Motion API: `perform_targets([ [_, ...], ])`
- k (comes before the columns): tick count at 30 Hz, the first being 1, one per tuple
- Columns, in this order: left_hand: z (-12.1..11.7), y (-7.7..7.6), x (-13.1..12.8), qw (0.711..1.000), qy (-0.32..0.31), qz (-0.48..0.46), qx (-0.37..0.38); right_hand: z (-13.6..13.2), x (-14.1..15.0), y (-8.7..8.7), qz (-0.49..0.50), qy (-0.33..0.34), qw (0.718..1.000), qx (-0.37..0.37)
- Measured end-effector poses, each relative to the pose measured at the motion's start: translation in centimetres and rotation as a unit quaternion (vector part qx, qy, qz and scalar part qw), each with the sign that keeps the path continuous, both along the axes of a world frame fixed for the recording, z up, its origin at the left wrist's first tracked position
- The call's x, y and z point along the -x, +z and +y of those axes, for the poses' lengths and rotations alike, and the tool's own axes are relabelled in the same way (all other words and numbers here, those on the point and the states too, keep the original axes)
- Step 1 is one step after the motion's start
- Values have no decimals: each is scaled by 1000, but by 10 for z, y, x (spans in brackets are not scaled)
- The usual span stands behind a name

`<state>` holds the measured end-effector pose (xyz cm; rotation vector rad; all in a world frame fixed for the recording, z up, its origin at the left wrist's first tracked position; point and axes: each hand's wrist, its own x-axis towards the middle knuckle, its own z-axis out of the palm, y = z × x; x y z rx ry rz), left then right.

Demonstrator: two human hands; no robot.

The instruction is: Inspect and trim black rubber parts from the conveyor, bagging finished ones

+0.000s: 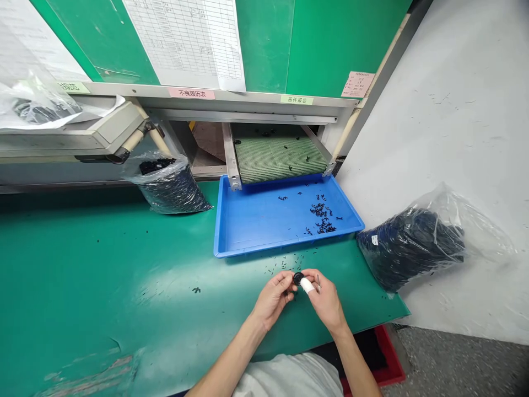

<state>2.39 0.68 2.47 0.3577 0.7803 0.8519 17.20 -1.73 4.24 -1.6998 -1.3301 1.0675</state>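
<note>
Between my two hands, above the green tabletop, is a small round black ring-like part (297, 278). My left hand (275, 298) pinches its left side with thumb and fingers. My right hand (324, 300) grips it from the right, with a white covering (307, 285) on one digit pressed against the part. A thin greyish tool (318, 281) seems to stick out between the right fingers; its kind is too small to make out. Tiny black scraps (289, 263) lie scattered on the table just beyond my hands.
A blue tray (264, 249) with small black pieces (324, 218) stands under a green mesh conveyor belt (276, 160). Bags of black parts stand at left (176, 190) and right (413, 242). A red bin (390, 358) sits below the table edge.
</note>
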Motion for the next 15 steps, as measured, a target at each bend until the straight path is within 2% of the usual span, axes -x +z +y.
perform_targets([
  [15,-4,-2,1,997,-35,50,-37,-3,5,2,-5,-2,1000,-9],
])
